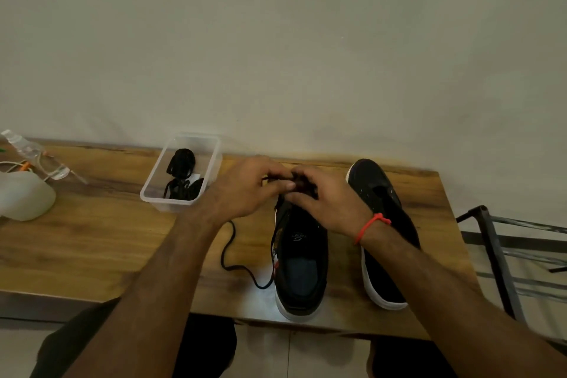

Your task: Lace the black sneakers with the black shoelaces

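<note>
Near sneaker [302, 258] sits on the table [92, 239], heel toward the person, toe hidden under both hands. A black lace [233, 255] trails off its left side, snaking across the wood and curling back to the shoe's flank. Left hand [245, 190] has fingers curled, pinching the lace over the front of the shoe; right hand [325, 202] meets it there, fingers curled round a dark bunch of lace, fingertips of the two hands almost touching. A red band [369, 225] rings the right wrist. Second sneaker [383, 224] stands just to the right, parallel, partly behind the right forearm. To the left of the hands, a clear tub [181, 172] holds more black laces [182, 175]. Far left, a bottle [27, 149] and a white object [24, 198]. Dark metal frame [503, 255] beyond the table's right end.
</note>
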Action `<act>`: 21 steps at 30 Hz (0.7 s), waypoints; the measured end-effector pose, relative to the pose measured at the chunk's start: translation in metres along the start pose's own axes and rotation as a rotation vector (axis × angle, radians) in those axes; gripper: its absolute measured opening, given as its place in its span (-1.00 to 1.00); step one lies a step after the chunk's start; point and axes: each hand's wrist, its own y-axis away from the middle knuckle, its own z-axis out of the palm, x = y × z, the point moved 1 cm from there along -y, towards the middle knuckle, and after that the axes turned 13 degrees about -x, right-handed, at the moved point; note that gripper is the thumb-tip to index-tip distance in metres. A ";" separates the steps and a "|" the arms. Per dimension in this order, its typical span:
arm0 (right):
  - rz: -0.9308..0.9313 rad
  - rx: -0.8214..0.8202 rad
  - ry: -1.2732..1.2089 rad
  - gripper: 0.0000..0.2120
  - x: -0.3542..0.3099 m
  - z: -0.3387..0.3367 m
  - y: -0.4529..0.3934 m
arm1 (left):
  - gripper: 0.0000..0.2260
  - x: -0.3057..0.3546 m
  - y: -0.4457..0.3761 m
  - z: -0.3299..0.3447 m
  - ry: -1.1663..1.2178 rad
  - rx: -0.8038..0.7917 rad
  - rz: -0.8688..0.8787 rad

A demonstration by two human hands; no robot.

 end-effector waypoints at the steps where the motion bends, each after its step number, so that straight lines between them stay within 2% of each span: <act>1: -0.002 0.019 0.047 -0.79 0.000 0.000 0.001 | -0.89 0.000 -0.001 0.002 0.017 -0.031 0.017; 3: 0.008 0.076 0.071 -0.88 0.001 -0.005 0.002 | -0.89 -0.003 0.000 0.000 0.084 -0.076 0.007; 6: -0.010 0.113 0.027 -0.91 0.000 -0.011 0.003 | -0.80 -0.004 0.004 -0.004 0.213 -0.112 -0.030; 9: -0.046 0.173 0.041 -0.76 -0.002 -0.007 0.005 | -0.81 -0.002 0.004 -0.004 0.192 -0.079 -0.056; 11: -0.048 0.141 0.045 -0.61 -0.002 -0.003 0.006 | -0.82 -0.001 0.005 -0.003 0.089 -0.092 -0.077; 12: -0.053 0.097 0.071 -0.60 -0.001 -0.002 0.005 | -0.83 -0.001 0.005 -0.002 0.038 -0.113 -0.093; 14: -0.069 0.053 0.162 -0.75 0.002 0.001 0.003 | -0.82 -0.002 0.006 -0.001 -0.009 -0.141 -0.130; 15: -0.067 0.084 0.177 -0.83 0.002 0.002 0.003 | -0.79 -0.001 0.005 -0.001 -0.019 -0.126 -0.149; 18: 0.019 0.267 0.037 -0.90 0.002 -0.009 0.004 | -0.78 0.001 0.008 -0.011 0.050 0.061 -0.204; 21: 0.091 0.308 -0.137 -0.92 0.002 -0.026 0.005 | -0.85 0.006 0.011 -0.019 0.535 0.372 -0.152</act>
